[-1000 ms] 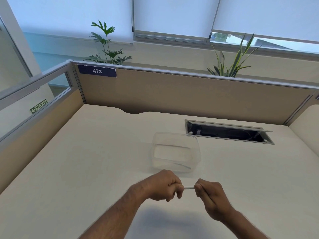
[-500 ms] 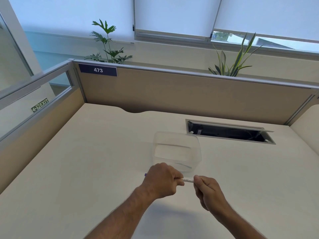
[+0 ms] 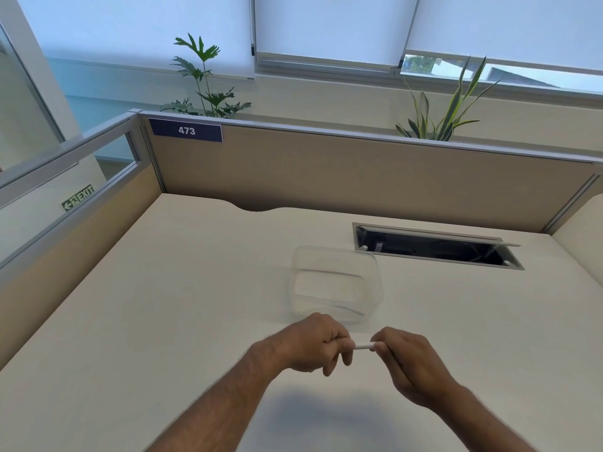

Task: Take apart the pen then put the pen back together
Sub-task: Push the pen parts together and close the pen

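White pen (image 3: 364, 346) gripped by left hand (image 3: 313, 344) and right hand (image 3: 408, 360); partition label (image 3: 186, 130) reads "473".

We see a cream desk (image 3: 182, 288) filling most of the view. A clear plastic container (image 3: 336, 283) sits on it near the middle, lid off. Just right and farther back, an open cable hatch (image 3: 434, 247) is cut into the desk, dark inside. A tan partition (image 3: 359, 171) runs along the far edge, with a blue label reading 473 (image 3: 186, 130) at its far-left corner. Behind it we note two plants, a leafy one (image 3: 204, 89) at left, a spiky one (image 3: 437, 109) at right. White blinds (image 3: 326, 24) cover the windows. A green EXIT sign (image 3: 78, 197) shows through the left glass panel (image 3: 49, 194).
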Available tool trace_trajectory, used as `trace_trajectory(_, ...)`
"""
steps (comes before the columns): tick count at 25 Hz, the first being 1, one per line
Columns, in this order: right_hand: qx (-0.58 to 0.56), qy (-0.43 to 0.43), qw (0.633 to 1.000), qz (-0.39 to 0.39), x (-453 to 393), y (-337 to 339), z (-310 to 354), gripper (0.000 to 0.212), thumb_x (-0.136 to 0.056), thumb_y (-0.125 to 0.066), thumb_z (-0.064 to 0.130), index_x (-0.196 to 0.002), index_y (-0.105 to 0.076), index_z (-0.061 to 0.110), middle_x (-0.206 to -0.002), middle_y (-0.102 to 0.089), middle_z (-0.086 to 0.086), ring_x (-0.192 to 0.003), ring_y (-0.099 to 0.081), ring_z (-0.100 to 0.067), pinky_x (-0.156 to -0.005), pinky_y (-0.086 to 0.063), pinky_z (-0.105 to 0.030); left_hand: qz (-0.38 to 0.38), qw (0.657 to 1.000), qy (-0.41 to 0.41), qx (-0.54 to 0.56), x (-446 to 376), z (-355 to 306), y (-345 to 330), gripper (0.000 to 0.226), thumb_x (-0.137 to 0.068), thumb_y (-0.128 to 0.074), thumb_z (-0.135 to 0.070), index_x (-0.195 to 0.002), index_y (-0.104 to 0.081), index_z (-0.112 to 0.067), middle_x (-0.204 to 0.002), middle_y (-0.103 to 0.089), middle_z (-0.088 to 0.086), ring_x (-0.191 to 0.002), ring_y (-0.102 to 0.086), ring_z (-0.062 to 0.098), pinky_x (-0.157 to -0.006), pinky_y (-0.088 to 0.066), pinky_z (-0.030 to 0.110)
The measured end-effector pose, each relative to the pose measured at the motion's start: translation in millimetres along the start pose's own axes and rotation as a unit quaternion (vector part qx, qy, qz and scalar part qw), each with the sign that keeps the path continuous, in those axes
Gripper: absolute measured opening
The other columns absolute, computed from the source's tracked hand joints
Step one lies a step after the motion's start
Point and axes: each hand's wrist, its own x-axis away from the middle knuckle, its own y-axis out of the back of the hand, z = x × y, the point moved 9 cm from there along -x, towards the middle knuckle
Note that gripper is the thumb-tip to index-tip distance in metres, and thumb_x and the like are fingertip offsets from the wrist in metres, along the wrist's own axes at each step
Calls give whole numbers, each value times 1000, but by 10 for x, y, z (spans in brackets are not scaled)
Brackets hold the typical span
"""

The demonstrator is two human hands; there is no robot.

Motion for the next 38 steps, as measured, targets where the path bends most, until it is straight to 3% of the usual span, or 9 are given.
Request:
trace_trajectory(4,-24,44,998,-38,31,27,82,36,-101,-40,32,-74,-54,13,-61,-46,5,-51,-35,-10,-45,-32,-26,37,999,9,39,-3,37,-79,33,-100,-47,-24,-81,-70,-10,-52,-59,1,-37,-43,8,-49,-43,23)
trace_trajectory(9,-162,-96,981,-53,126,-130,-44,39,-95,-46,33,-58,-46,23,-52,-41,16,-47,-35,-3,-48,-29,-17,-36,999,15,-2,-35,94,-5,21,-92,-60,-24,-79,-75,-18,-63,-70,5,-50,-55,14,-59,-55,34)
trace_trajectory(13,-278,-244,928,-35,120,-245,-167,46,-93,-48,34,-49,-44,19,-41,-39,6,-40,-32,-10,-44,-27,-22,-158,982,-30,-95,-60,10,130,12,-85,-68,-28,-88,-78,-20,-72,-74,-1,-58,-58,15,-59,-52,28)
trace_trajectory(19,-416,-425,803,39,140,-352,-321,46,-103,-43,29,-60,-44,11,-46,-32,-4,-38,-15,-10,-38,-16,-16,-332,891,-147,-273,25,-251,198,8,-76,-72,-27,-72,-73,-20,-56,-66,-1,-50,-53,20,-50,-43,28)
trace_trajectory(21,-373,-375,848,36,68,-263,-305,49,-100,-47,35,-57,-45,12,-43,-35,-2,-35,-20,-13,-38,-19,-18,-270,946,-73,-162,-35,-149,232,14,-83,-69,-35,-84,-74,-22,-72,-72,-3,-64,-60,17,-59,-51,31)
trace_trajectory(23,-257,-261,931,17,-23,-105,-212,49,-93,-48,42,-52,-45,17,-43,-41,4,-39,-32,-11,-42,-28,-23,-110,993,27,-29,-122,57,87,25,-91,-59,-43,-94,-72,-22,-87,-73,-5,-72,-61,13,-69,-52,31)
trace_trajectory(27,-88,-73,993,11,-82,16,-40,37,-95,-45,36,-63,-51,20,-51,-41,17,-46,-37,-1,-48,-29,-15,59,992,66,95,-36,216,-75,35,-100,-41,-31,-99,-70,-12,-87,-75,2,-61,-56,11,-63,-46,30)
trace_trajectory(33,-116,-78,990,-16,-51,0,-91,38,-96,-44,35,-60,-51,24,-48,-43,19,-44,-36,-2,-47,-27,-15,-17,996,49,72,-62,207,-7,23,-96,-54,-20,-84,-74,-16,-64,-68,-7,-57,-54,9,-64,-48,28)
trace_trajectory(38,-172,-144,974,-19,40,-135,-157,40,-95,-47,30,-55,-47,31,-46,-43,13,-44,-36,-4,-47,-29,-20,-63,996,62,22,-68,196,36,19,-95,-59,-19,-87,-75,-15,-76,-75,3,-35,-46,5,-45,-44,21)
